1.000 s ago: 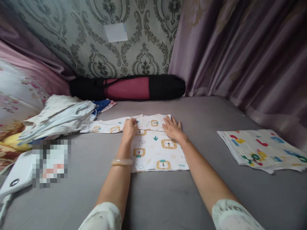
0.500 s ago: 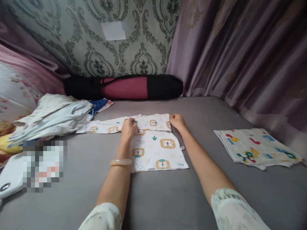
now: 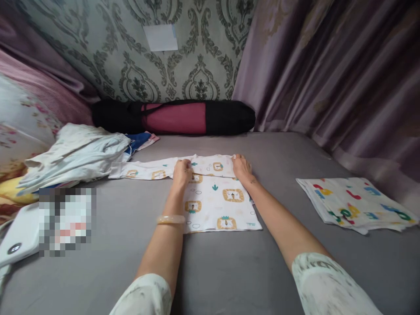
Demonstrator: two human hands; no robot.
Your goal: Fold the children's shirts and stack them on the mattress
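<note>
A white garment with a lion print (image 3: 215, 205) lies partly folded on the grey sheet, one sleeve stretched out to the left. My left hand (image 3: 183, 171), with a bangle on its wrist, has its fingers closed on the fabric at the upper left of the body, near where the sleeve begins. At the upper right corner, my right hand (image 3: 242, 168) pinches the folded edge. The fingertips of both hands are partly hidden by the hands themselves.
A folded cloth with colourful shapes (image 3: 356, 203) lies right. Piled clothes (image 3: 82, 151) and a white device (image 3: 24, 232) are at the left, beside a pixelated patch. A black and maroon long bag (image 3: 173, 118) lies along the patterned wall, near purple curtains (image 3: 292, 65).
My right hand has come further over the garment's right corner and its fingers now bend onto the fabric. My left hand keeps its place on the cloth. The whole view has shifted slightly.
</note>
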